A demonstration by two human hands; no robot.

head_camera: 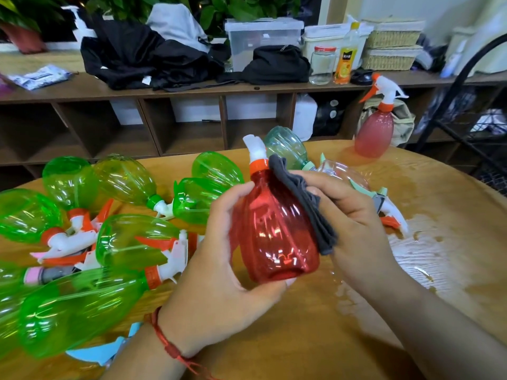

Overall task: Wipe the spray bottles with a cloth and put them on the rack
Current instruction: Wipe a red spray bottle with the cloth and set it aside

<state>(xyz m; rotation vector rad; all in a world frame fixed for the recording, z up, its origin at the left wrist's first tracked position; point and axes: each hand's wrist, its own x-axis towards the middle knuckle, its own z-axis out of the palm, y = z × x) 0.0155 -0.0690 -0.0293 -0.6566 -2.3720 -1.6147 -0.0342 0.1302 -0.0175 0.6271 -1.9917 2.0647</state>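
A red see-through spray bottle [274, 229] with an orange collar and white trigger head is held above the wooden table [315, 325]. My left hand [219, 270] grips its body from the left and below. My right hand [354, 215] holds a folded dark grey cloth [304, 204] against the bottle's right side. Several green spray bottles [131, 242] lie on their sides at the left. A pink spray bottle [374, 130] stands upright at the table's far right edge. A black metal rack [450, 111] stands at the right.
A teal bottle [285, 146] and a clear one [345, 174] lie behind my hands. Water pools on the table's right part [428, 242]. A brown shelf unit [192, 122] behind holds black clothes, plastic bins, a jar, a juice bottle and wicker baskets.
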